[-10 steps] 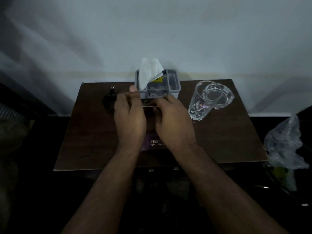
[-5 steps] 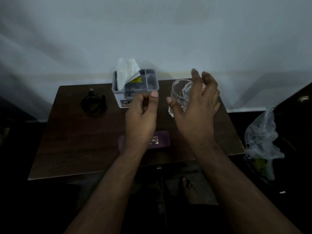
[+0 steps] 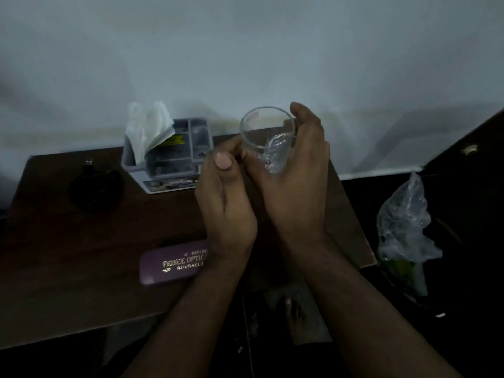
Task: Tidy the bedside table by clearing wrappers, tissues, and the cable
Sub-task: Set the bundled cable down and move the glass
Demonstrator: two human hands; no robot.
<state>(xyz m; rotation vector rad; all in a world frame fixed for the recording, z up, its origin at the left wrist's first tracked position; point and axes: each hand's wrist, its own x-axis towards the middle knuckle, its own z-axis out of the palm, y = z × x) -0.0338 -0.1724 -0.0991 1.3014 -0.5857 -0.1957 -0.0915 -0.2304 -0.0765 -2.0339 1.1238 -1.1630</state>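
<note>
My right hand (image 3: 297, 184) is wrapped around a clear drinking glass (image 3: 268, 132) at the back right of the dark wooden bedside table (image 3: 81, 268). Something clear and crumpled sits inside the glass. My left hand (image 3: 226, 200) is curled next to the glass with its thumb up, touching the glass's left side. A white tissue (image 3: 147, 129) sticks up from the left slot of a grey organiser box (image 3: 174, 159) at the back. A coiled black cable (image 3: 94, 186) lies at the back left.
A purple spectacle case (image 3: 174, 261) lies near the table's front edge, partly under my left wrist. A clear plastic bag (image 3: 403, 225) hangs off to the right of the table. A pale wall stands right behind the table. A bare foot shows below on the floor.
Both hands left the organiser box and moved right to the glass. The right hand, spread open half a second ago, has closed round the glass. The view has shifted right and closer.
</note>
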